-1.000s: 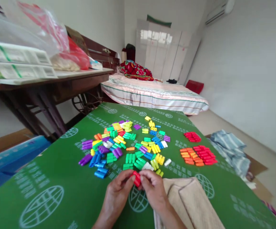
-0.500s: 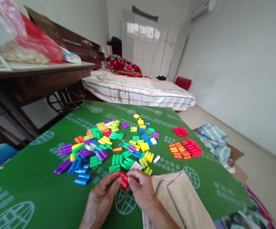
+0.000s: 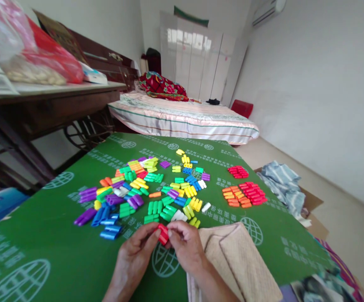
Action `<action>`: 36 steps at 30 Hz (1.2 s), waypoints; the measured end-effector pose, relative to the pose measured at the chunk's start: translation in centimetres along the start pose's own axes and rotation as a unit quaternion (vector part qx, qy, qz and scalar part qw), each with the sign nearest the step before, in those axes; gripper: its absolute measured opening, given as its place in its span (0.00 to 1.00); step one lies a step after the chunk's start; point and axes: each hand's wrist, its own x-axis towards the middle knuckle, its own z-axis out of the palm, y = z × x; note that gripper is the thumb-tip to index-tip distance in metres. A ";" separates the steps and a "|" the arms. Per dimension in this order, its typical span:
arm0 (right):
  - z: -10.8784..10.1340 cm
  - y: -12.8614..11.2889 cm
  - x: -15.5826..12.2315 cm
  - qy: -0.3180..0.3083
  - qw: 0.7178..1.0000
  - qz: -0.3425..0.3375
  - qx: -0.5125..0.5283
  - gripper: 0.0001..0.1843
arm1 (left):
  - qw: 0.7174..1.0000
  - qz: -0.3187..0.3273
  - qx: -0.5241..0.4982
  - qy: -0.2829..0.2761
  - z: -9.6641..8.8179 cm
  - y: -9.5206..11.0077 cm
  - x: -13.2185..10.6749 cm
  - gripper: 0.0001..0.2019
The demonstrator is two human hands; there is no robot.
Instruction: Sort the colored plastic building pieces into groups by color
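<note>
My left hand (image 3: pixel 134 258) and my right hand (image 3: pixel 184 247) meet near the front of the green table (image 3: pixel 52 235), both pinching one small red plastic piece (image 3: pixel 163 233) between thumbs and fingers. Just beyond them a scattered heap of coloured plastic pieces (image 3: pixel 144 191) lies spread over the table: green, yellow, purple, blue, orange, white. To the right lie sorted groups: a red and orange cluster (image 3: pixel 244 195) and a smaller red cluster (image 3: pixel 237 171). My right forearm rests over a folded beige towel (image 3: pixel 235 260).
A dark wooden table (image 3: pixel 52 98) with bags and boxes stands at the left. A bed (image 3: pixel 182 117) with striped bedding lies behind the green table. Blue-grey cloth (image 3: pixel 282 184) sits on the floor at the right, near a cardboard piece.
The view swung right a second ago and has barely shifted since. Both hands stay together on the red piece, turning it slightly; nothing on the table has moved.
</note>
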 end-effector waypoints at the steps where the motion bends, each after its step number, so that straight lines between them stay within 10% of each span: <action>1: 0.0 0.0 0.0 0.000 1.000 0.001 0.002 0.10 | 1.000 -0.001 -0.002 0.001 0.0 0.0 -0.1 0.16; 18: -0.7 1.1 -1.2 0.002 1.000 0.021 0.004 0.22 | 0.994 -0.061 -0.087 -0.017 0.2 -0.1 -1.5 0.12; 36: 0.5 0.3 -1.3 -0.011 0.990 -0.077 -0.117 0.11 | 0.998 -0.052 -0.039 0.018 -0.5 -0.4 -0.6 0.15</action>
